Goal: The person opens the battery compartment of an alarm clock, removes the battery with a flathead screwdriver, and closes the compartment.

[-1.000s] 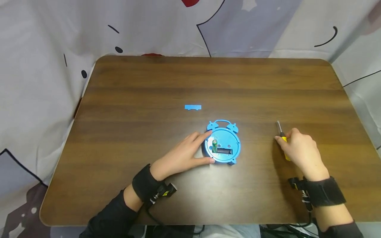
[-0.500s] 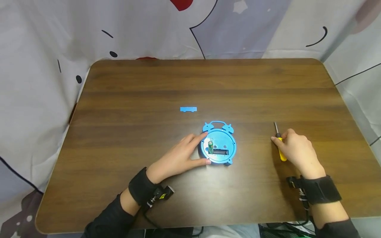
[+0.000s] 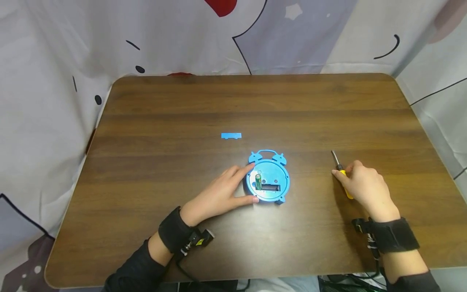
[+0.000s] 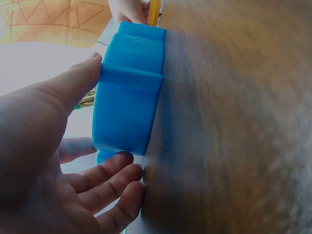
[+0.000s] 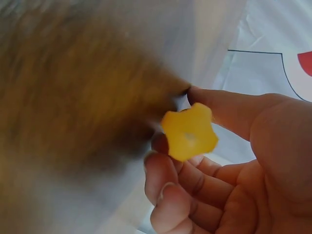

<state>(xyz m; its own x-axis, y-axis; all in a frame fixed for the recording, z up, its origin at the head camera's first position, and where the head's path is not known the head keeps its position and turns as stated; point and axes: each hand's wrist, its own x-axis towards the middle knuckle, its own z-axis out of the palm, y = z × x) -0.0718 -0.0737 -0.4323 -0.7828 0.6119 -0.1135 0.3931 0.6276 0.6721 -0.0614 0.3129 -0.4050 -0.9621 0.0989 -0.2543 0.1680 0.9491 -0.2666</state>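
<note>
A blue twin-bell alarm clock (image 3: 270, 172) lies back side up on the table, its battery slot (image 3: 271, 187) uncovered. At the slot's left end a green battery (image 3: 258, 181) points up out of line with the slot. My left hand (image 3: 219, 194) holds the clock by its left side, thumb at the lower edge and index finger at the upper. In the left wrist view the other fingers curl against the clock's blue side wall (image 4: 127, 112). Off to the right, my right hand (image 3: 366, 186) pinches a screwdriver (image 3: 341, 170) by its yellow handle (image 5: 190, 134), the metal tip pointing away from me.
A small blue battery cover (image 3: 231, 136) lies behind the clock, slightly to its left. The brown wooden table (image 3: 164, 121) has rounded corners, and a printed curtain (image 3: 182, 32) hangs along its far side. Cables run from both wrist cameras past the front edge.
The screwdriver's tip has swung a little to the left in my right hand. My left hand stays on the clock. The whole head view has shifted slightly.
</note>
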